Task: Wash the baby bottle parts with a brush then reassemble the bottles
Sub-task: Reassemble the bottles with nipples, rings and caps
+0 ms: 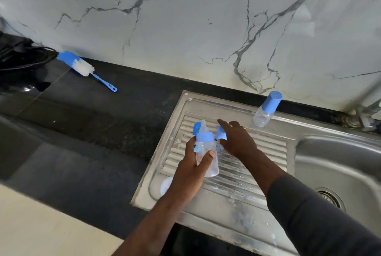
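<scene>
- Plastic bottle (213, 166), centre frame: light, probably slippery, best held round the body, where the left hand (190, 171) grips it.
- Right hand (237, 142) pinches a blue cap (221, 134).

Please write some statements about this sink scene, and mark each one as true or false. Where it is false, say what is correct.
1. The left hand holds a clear bottle with its blue collar and teat on. True.
2. The brush is in the right hand. False: it lies on the black counter, away from both hands; the right hand's fingers pinch a blue cap.
3. A capped bottle stands on the steel rim near the wall. True.
4. The clear bottle is held over the basin. False: it is over the ribbed drainboard.
</scene>
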Available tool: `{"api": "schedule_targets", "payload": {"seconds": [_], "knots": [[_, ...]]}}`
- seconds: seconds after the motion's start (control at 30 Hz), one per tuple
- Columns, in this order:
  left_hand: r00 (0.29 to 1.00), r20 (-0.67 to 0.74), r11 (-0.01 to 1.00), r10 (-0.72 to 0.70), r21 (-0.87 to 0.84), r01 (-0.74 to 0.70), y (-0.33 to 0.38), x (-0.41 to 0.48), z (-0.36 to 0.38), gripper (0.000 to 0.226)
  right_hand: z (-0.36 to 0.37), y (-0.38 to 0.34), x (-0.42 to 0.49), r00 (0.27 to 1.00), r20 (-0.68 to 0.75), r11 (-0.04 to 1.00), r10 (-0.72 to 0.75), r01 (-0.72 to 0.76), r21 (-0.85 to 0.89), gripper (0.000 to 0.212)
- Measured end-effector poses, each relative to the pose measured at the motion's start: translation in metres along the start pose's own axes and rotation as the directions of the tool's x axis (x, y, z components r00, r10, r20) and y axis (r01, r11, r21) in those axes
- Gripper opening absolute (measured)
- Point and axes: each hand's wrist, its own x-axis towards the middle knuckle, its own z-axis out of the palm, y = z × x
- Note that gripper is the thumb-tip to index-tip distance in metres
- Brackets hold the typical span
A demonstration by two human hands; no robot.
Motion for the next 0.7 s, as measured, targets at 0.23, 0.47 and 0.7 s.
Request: {"api": "schedule_targets", "payload": {"seconds": [0.23,0.47,0.7], "knots": [[0.995,-0.015,0.990,-0.094,-0.103,0.092,0.009,0.002,-0.008,0.044,-0.019,0.000,-0.019,0.975,-0.206,0.956,0.083,-0.019,0.294,0.045],[1.000,0.000,1.000,-0.005,-0.022,0.005,0.026,0.004,-0.001,0.054,-0.089,-0.008,-0.075,0.957,-0.205,0.342,0.206,0.126,0.931,0.025],[0.991,0.076,0.979,0.113,0.163,-0.124,0.047,-0.005,0.018,0.041,-0.122,-0.008,-0.115,0.956,-0.276,0.266,0.096,0.243,0.933,0.031]]}}
